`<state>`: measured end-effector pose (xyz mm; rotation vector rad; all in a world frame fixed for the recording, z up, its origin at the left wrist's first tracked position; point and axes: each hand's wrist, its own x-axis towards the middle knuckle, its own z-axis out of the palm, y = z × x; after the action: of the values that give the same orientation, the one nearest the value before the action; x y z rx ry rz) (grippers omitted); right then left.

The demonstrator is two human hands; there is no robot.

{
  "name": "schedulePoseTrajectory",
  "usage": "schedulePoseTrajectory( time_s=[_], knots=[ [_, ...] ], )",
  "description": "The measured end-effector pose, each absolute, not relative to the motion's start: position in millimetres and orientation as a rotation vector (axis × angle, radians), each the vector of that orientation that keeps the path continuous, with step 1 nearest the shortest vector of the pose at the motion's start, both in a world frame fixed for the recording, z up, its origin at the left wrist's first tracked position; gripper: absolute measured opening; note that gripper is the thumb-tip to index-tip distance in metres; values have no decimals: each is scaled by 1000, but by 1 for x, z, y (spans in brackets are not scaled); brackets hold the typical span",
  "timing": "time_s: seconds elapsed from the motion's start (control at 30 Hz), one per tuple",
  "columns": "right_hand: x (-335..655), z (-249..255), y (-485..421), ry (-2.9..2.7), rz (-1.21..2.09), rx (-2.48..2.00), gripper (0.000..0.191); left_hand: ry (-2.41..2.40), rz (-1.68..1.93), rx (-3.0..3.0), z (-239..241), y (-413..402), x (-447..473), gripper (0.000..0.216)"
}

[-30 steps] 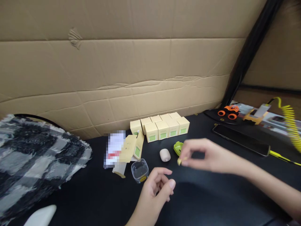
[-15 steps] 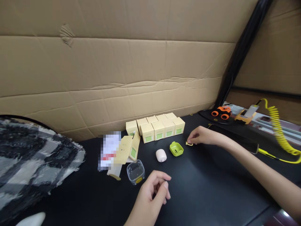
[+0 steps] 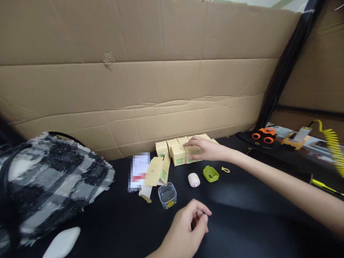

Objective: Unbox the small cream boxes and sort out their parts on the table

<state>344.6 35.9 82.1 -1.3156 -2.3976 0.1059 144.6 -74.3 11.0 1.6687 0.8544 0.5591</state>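
Observation:
My right hand (image 3: 202, 147) reaches over the row of small pale-yellow boxes (image 3: 178, 154), each with a green square on its front. Its thumb and fingers are apart, at the boxes; whether they touch is hard to tell. My left hand (image 3: 192, 225) hovers low over the table, fingers loosely curled, thumb apart, nothing seen in it. Beyond it lie a white earbud case (image 3: 194, 180), a green silicone case cover (image 3: 211, 174) and a small yellow strap loop (image 3: 225, 170). A clear plastic container (image 3: 167, 195) with a yellow sticker stands left of them.
An opened yellow box (image 3: 154, 171) leans by a blurred packet (image 3: 139, 168). At left are a checked fringed bag (image 3: 67, 179) and a white object (image 3: 62, 243). An orange toy car (image 3: 264, 135), a phone (image 3: 279, 165) and a coiled yellow cable (image 3: 331, 139) lie right. Cardboard (image 3: 161, 82) walls the back.
My right hand has let go of the yellow strap loop, which now lies beside the green cover, and moved left to the boxes. The view has shifted; my left hand keeps its pose.

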Motion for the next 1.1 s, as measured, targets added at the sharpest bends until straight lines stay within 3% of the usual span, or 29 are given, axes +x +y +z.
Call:
schedulePoseTrajectory(
  time_s=[0.23, 0.4, 0.53, 0.63, 0.7, 0.8, 0.93, 1.1],
  knots=[
    [313, 67, 49, -2516, -169, -1202, 32, 894, 588, 1900, 9, -78, 144, 16],
    [312, 64, 39, -2491, -188, -1113, 29, 858, 625, 2034, 18, -84, 142, 17],
    [319, 75, 15, -2407, -97, -1008, 28, 687, 785, 2721, 44, -80, 130, 21],
    [327, 80, -18, -2330, -7, -920, 37, 663, 1102, 3191, 59, -68, 118, 26],
    [331, 77, -40, -2283, 43, -879, 41, 758, 1268, 3199, 65, -60, 113, 38],
    [334, 65, -62, -2191, 154, -819, 44, 786, 1175, 3013, 67, -53, 110, 53],
    [332, 47, -69, -2113, 200, -732, 45, 779, 1012, 2939, 69, -54, 110, 53],
    [330, 36, -67, -2073, -10, -575, 54, 717, 1038, 3046, 73, -57, 111, 48]
  ],
)
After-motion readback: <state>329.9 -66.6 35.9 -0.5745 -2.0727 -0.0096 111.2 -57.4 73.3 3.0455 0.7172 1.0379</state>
